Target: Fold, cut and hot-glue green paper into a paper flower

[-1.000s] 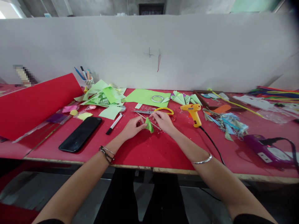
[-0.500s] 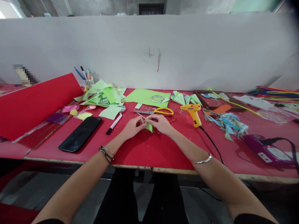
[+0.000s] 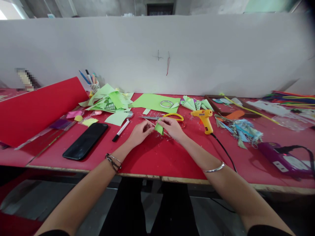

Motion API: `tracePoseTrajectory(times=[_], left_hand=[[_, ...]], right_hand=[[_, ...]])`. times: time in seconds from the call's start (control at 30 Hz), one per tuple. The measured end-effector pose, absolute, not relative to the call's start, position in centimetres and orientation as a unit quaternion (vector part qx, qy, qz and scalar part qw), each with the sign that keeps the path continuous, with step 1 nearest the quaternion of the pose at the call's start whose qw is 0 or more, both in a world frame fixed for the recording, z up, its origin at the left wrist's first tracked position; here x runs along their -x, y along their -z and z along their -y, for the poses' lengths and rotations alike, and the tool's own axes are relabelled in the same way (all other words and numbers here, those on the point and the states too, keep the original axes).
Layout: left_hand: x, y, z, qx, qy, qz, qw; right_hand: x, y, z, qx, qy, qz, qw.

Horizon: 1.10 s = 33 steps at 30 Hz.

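One red surface (image 3: 147,164): it spread beneath all my things, its front edge pale and worn, fine light shreds scattered near the middle.
White panel (image 3: 110,52): it stood upright along the back, with a grey wall (image 3: 197,6) showing above it.
Left hand (image 3: 140,132): its thumb and fingertips were drawn close together just beside the folded green paper (image 3: 159,128); I could not tell whether they gripped the thin stick (image 3: 150,122).
Right hand (image 3: 171,128): I had its thumb and fingers pinching the paper near its upper edge.
Wrists: my forearms angled inward from the lower corners, dark bracelets (image 3: 113,163) on the left, a smooth silvery bangle (image 3: 214,167) on the right.
Folded green paper: small and creased, it sat between my hands, over the middle of the surface, with the stick slanting past it.
Scissors (image 3: 157,118): metal blades pointed left, yellow handles lay just beyond my right hand.
Glue gun (image 3: 206,123): yellow plastic, nozzle leftward, its black cord (image 3: 222,149) curved toward the front edge.
Green sheet (image 3: 145,102): it lay flat under a silvery ring (image 3: 161,105), between loose paper scraps (image 3: 105,98) and pale green cones (image 3: 189,103).
Phone (image 3: 85,141): black, glossy and rectangular, it rested left of a capped marker (image 3: 121,130).
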<state>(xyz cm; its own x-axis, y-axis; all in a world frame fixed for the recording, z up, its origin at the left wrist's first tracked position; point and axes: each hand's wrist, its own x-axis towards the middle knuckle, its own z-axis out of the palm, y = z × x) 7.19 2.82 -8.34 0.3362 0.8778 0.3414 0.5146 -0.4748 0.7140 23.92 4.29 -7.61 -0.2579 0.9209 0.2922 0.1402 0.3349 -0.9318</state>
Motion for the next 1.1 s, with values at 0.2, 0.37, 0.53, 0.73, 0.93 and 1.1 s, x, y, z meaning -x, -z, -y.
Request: tracePoseTrajectory(times=[0.2, 0.37, 0.53, 0.73, 0.93, 1.1], left_hand=[[-7.09, 8.39, -2.98, -0.762, -0.387, -0.459, 0.243], [-7.0, 8.16, -2.84, -0.769, -0.385, -0.448, 0.246], [-6.94, 8.1, -2.75, -0.768, -0.376, -0.448, 0.261], [-7.02, 8.15, -2.67, -0.77, -0.359, -0.482, 0.214], [-7.24, 7.96, -2.49, -0.811, -0.318, -0.445, 0.206], [-7.17, 7.83, -2.47, -0.819, -0.312, -0.442, 0.195]], right_hand=[[-24.1, 7.84, -4.52, 0.428, -0.393, 0.658, 0.479], [-24.05, 7.99, -4.57, 0.41, -0.406, 0.667, 0.471], [-24.05, 7.93, -4.53, 0.41, -0.401, 0.67, 0.472], [-23.93, 7.85, -4.23, 0.384, -0.444, 0.669, 0.455], [-23.93, 7.85, -4.18, 0.363, -0.451, 0.681, 0.448], [-23.92, 7.85, -4.15, 0.359, -0.447, 0.686, 0.448]])
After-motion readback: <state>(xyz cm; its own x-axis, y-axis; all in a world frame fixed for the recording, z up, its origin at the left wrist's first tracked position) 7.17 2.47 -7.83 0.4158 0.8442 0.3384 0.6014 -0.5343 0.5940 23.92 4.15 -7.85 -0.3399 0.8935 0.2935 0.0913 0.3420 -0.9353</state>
